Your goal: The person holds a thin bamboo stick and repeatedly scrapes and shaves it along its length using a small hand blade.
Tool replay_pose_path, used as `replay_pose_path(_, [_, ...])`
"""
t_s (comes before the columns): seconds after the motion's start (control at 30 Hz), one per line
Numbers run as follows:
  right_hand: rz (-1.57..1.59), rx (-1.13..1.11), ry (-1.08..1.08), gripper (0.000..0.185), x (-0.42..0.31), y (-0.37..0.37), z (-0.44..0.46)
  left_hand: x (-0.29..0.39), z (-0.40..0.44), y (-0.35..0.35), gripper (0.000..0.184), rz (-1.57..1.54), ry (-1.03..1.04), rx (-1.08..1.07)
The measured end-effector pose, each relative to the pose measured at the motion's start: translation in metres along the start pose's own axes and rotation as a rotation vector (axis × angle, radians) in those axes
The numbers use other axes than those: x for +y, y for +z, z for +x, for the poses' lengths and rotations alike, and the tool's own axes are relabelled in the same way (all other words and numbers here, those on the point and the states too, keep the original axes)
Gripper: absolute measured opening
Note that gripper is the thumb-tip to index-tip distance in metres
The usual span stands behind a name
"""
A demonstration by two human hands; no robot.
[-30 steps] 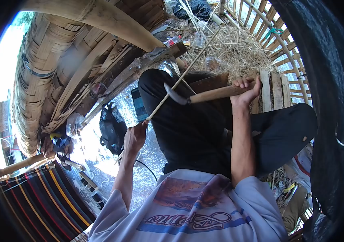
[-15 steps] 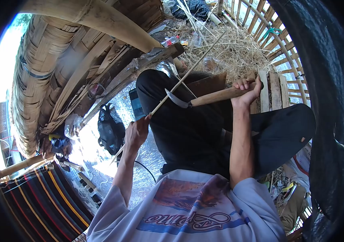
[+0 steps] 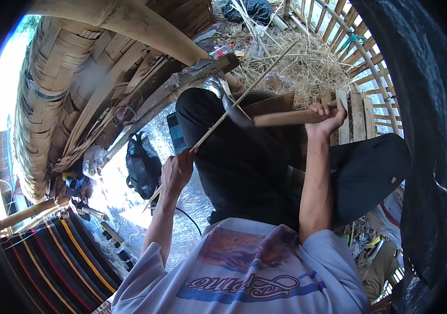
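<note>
My left hand point(image 3: 177, 170) is closed around a long thin bamboo strip point(image 3: 257, 81), which slants from beside my forearm up over my knee toward the straw. My right hand point(image 3: 328, 119) grips the thick wooden handle point(image 3: 286, 118) of a curved-blade knife. The blade point(image 3: 240, 116), blurred by motion, crosses the strip above my raised knee; its tip reaches past the strip's far side. Whether its edge touches the strip I cannot tell.
I sit cross-legged in dark trousers point(image 3: 244, 167). Straw point(image 3: 312, 68) lies ahead by a bamboo slat fence point(image 3: 375, 68). A woven bamboo wall point(image 3: 51, 99) stands left. On the shiny floor sheet point(image 3: 174, 222) rests a black bag point(image 3: 144, 167). A striped cloth point(image 3: 58, 261) lies lower left.
The knife has slid away from my left hand, up along the strip. My right hand has shifted slightly up and right. My left hand stays nearly still; the strip's far end moved slightly right.
</note>
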State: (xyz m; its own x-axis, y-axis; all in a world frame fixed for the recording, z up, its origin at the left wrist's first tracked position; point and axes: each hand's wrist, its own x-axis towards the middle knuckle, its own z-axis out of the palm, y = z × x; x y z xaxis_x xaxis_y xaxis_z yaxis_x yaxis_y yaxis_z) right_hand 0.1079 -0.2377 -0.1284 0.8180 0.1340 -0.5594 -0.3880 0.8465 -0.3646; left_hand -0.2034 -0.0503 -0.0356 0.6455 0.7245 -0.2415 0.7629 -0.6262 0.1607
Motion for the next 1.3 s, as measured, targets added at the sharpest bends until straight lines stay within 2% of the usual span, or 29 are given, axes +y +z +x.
replay_pose_path(0.03, [-0.121,-0.109,0.111,0.032,0.0,0.005,-0.004,0.0,0.001,0.002,0.04,0.0,0.005,0.0])
replay_pose_path(0.1, [-0.108,-0.077,0.071,0.031,0.005,0.008,-0.005,-0.006,0.001,0.006,0.039,-0.024,0.013,0.02])
replay_pose_path(0.17, [0.127,0.066,-0.071,0.029,0.005,-0.004,0.0,-0.007,0.001,0.007,0.04,-0.039,0.006,0.016])
replay_pose_path(0.2, [0.077,-0.076,0.033,0.034,0.002,-0.003,-0.002,-0.007,0.001,0.008,0.04,-0.05,0.006,0.009])
replay_pose_path(0.3, [-0.069,-0.084,0.074,0.034,0.004,0.006,-0.005,-0.013,0.003,0.013,0.041,-0.072,0.057,0.016])
replay_pose_path(0.43, [0.098,0.016,-0.054,0.034,0.01,-0.003,-0.002,-0.015,0.003,0.016,0.04,-0.075,0.084,0.028])
replay_pose_path(0.47, [0.05,-0.076,0.082,0.034,0.005,-0.007,0.001,-0.014,0.002,0.015,0.04,-0.076,0.085,0.025])
replay_pose_path(0.57, [-0.043,-0.061,0.051,0.031,0.007,0.013,-0.009,-0.017,0.005,0.017,0.04,-0.134,0.05,-0.007])
replay_pose_path(0.63, [0.037,0.022,-0.02,0.031,0.009,0.008,-0.005,-0.025,0.006,0.026,0.04,-0.143,0.169,0.074])
replay_pose_path(0.7, [0.084,-0.064,0.013,0.032,0.006,-0.003,-0.001,-0.026,0.006,0.025,0.04,-0.15,0.153,0.052])
replay_pose_path(0.73, [-0.062,-0.172,0.134,0.035,0.005,-0.005,-0.002,-0.022,0.006,0.023,0.04,-0.157,0.141,0.025])
replay_pose_path(0.77, [-0.059,-0.168,0.127,0.035,0.005,-0.006,0.0,-0.019,0.007,0.022,0.04,-0.156,0.148,0.021])
replay_pose_path(0.83, [0.008,-0.015,0.039,0.033,0.009,0.006,-0.004,-0.017,0.006,0.019,0.04,-0.154,0.109,-0.012])
replay_pose_path(0.87, [0.092,0.039,-0.078,0.033,0.013,0.001,0.0,-0.019,0.005,0.019,0.04,-0.152,0.103,-0.01])
replay_pose_path(0.9, [0.092,0.037,-0.074,0.033,0.013,-0.002,0.002,-0.019,0.005,0.02,0.04,-0.13,0.112,-0.004])
replay_pose_path(0.97, [0.002,-0.171,0.137,0.033,0.007,-0.011,0.004,-0.016,0.005,0.019,0.039,-0.11,0.126,-0.002])
replay_pose_path(1.0, [-0.078,-0.229,0.146,0.031,0.009,-0.006,-0.001,-0.008,0.005,0.012,0.04,-0.147,0.06,-0.035])
replay_pose_path(1.03, [-0.075,-0.227,0.141,0.031,0.008,-0.001,-0.003,-0.004,0.005,0.008,0.04,-0.183,-0.007,-0.067])
replay_pose_path(1.1, [-0.072,-0.12,0.135,0.03,0.011,0.007,-0.006,-0.009,0.004,0.013,0.04,-0.141,0.021,-0.048])
replay_pose_path(1.3, [-0.057,-0.085,0.126,0.03,0.01,0.001,-0.007,-0.018,-0.013,0.001,0.037,-0.05,0.017,-0.051])
